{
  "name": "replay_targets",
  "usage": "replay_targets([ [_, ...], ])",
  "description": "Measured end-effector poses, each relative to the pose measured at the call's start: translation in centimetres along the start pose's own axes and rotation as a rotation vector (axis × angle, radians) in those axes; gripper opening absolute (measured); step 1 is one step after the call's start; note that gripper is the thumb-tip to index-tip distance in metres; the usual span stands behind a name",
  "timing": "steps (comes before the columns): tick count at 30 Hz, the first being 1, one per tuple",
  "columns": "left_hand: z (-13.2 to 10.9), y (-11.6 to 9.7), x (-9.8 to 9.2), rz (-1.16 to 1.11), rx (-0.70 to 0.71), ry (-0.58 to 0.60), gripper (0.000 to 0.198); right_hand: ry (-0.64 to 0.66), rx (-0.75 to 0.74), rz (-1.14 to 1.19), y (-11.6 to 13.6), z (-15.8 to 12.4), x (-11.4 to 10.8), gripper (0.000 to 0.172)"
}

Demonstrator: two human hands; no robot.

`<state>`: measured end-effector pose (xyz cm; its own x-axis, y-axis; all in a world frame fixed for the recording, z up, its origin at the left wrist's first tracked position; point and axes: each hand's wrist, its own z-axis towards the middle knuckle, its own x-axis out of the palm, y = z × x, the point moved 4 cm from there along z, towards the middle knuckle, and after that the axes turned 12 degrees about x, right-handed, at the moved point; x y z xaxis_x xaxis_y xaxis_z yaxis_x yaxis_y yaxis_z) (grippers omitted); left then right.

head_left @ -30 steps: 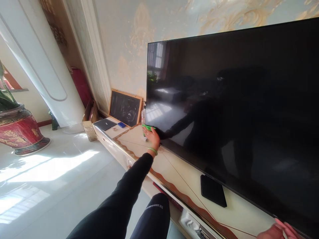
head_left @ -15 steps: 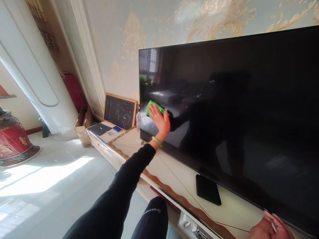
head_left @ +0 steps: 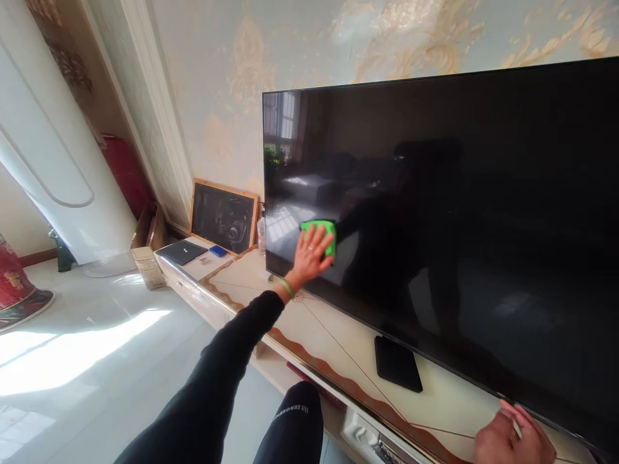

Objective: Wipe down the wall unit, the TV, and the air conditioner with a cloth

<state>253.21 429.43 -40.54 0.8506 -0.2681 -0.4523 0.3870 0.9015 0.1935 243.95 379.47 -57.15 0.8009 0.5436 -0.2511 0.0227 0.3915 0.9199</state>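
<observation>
A large black TV (head_left: 459, 225) stands on a long cream cabinet (head_left: 333, 332) against the wall. My left hand (head_left: 308, 256) is stretched out to the screen's lower left part, its fingers spread over a green cloth (head_left: 323, 229) that it presses flat against the glass. A green bracelet sits on that wrist. At the bottom right my right hand (head_left: 513, 439) rests at the TV's lower edge, fingers curled over the frame.
The TV's black foot (head_left: 396, 364) sits on the cabinet top. Left of the TV are a bottle (head_left: 262, 232), a framed dark picture (head_left: 223, 216), a laptop (head_left: 182, 251) and a small blue object (head_left: 217, 251). A white column unit (head_left: 48, 161) and a red vase (head_left: 14, 290) stand on the floor.
My left hand with the green cloth has moved from the screen's bottom left corner up and then rightward across the glass. The right hand stays at the lower edge.
</observation>
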Motion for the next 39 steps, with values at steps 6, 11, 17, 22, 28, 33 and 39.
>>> replay_targets([
  [6,7.6,9.0,-5.9,0.063,-0.507,-0.349,0.076,-0.041,-0.037,0.076,0.0,-0.7,0.3,0.033],
  [11,17.1,3.5,-6.2,0.049,-0.407,-0.395,0.073,-0.055,-0.037,0.128,0.0,-1.0,0.4,0.039],
  [17,15.3,-12.5,-1.1,-0.041,0.193,-0.018,0.067,-0.087,-0.039,0.16,-0.1,-1.1,0.3,0.039],
  [22,5.0,-15.9,3.4,-0.139,0.385,0.223,0.059,-0.071,-0.05,0.14,-0.3,-1.0,0.2,0.04],
  [28,0.1,-3.9,1.4,-0.061,-0.16,0.039,0.072,-0.052,-0.044,0.146,-0.3,-1.0,0.2,0.04],
  [33,3.6,6.6,-3.7,0.009,-0.659,-0.367,0.08,-0.04,-0.03,0.168,-0.2,-1.0,0.4,0.037],
  [39,8.5,-0.3,-1.5,0.01,-0.673,-0.431,0.072,-0.063,-0.032,0.178,0.0,-1.1,0.5,0.036],
])
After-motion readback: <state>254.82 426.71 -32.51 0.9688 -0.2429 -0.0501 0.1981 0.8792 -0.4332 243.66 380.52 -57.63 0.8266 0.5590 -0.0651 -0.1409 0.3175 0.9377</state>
